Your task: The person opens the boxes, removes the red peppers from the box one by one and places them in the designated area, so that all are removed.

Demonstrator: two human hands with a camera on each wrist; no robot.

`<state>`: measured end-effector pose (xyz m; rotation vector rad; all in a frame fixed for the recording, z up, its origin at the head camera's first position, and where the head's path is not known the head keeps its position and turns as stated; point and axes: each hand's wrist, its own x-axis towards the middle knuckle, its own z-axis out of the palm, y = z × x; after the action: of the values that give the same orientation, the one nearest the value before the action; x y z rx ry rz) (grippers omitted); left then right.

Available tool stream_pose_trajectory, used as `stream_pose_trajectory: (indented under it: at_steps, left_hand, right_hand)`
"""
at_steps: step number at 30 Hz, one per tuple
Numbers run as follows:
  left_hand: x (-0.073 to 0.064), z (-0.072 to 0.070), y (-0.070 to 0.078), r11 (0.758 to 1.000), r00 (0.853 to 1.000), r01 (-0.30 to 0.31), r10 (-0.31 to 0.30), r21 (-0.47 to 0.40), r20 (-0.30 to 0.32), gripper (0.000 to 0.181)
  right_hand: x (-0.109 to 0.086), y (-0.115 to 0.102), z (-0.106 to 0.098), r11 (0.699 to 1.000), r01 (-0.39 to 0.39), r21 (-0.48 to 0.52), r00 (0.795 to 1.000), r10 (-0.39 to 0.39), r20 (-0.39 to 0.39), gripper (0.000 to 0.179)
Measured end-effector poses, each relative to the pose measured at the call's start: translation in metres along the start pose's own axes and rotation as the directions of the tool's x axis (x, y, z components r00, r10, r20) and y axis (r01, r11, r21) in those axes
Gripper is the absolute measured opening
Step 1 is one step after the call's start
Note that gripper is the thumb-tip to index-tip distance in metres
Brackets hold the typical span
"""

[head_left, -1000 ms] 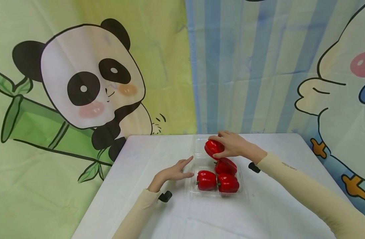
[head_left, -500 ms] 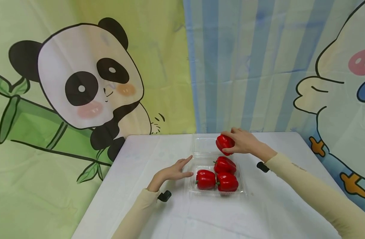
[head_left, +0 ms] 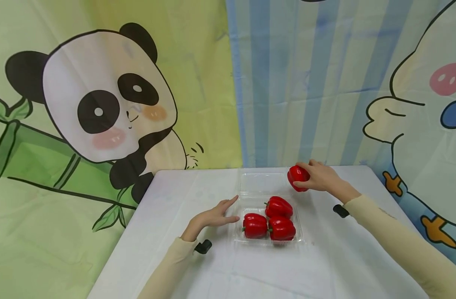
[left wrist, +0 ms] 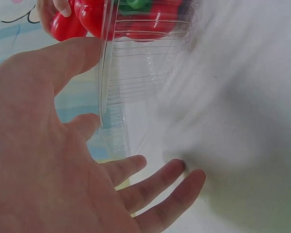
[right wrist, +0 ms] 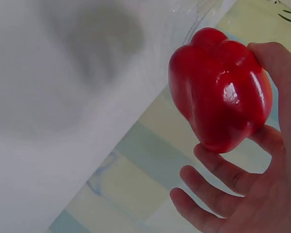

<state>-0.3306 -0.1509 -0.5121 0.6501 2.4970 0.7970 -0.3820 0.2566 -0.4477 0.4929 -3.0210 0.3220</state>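
Observation:
My right hand (head_left: 321, 177) holds a red bell pepper (head_left: 298, 177) above the table, behind and to the right of the other peppers. In the right wrist view the thumb and index finger pinch this pepper (right wrist: 220, 92), while the other fingers extend below it. Three more red bell peppers (head_left: 255, 226) sit together in a clear plastic clamshell box (head_left: 246, 203), whose lid (head_left: 261, 182) lies folded back. At the box's left edge is my left hand (head_left: 213, 216), fingers spread. Its thumb touches the box's rim (left wrist: 105, 73) in the left wrist view.
The box stands on a white-covered table (head_left: 198, 187). Behind the table hangs a cloth backdrop (head_left: 280, 83) with blue stripes and a cartoon panda (head_left: 101, 95).
My right hand has carried its pepper rightward, from over the box lid to beyond the lid's right side. The left hand and the three boxed peppers have stayed put.

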Motion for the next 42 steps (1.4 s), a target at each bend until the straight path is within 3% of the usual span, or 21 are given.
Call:
stream_pose_trajectory:
  at_steps: [8,14,19,30,42]
  left_hand:
    - [0.002,0.001,-0.001,1.0,1.0,0.01,-0.01,0.01,0.002,0.086]
    - [0.001,0.0,-0.001,1.0,1.0,0.016,-0.016,0.004,-0.003,0.086]
    - [0.001,0.0,-0.002,1.0,1.0,0.012,-0.012,0.009,-0.001,0.086]
    - [0.002,0.001,-0.002,1.0,1.0,0.009,-0.009,0.013,0.005,0.087]
    - [0.001,0.0,-0.003,1.0,1.0,0.0,0.0,0.011,0.006,0.087]
  right_hand:
    - [-0.006,0.021,0.003,0.996,-0.089,-0.001,0.996,0.089,0.004,0.079]
    - [-0.004,0.028,0.017,0.988,-0.153,-0.013,0.986,0.154,0.071,0.083]
    - [-0.002,0.027,0.031,0.983,-0.185,-0.019,0.976,0.186,0.11,0.083]
    - [-0.002,0.023,0.043,0.973,-0.225,-0.048,0.97,0.228,0.088,0.082]
    - [-0.005,0.014,0.048,0.957,-0.256,-0.135,0.96,0.268,0.079,0.1]
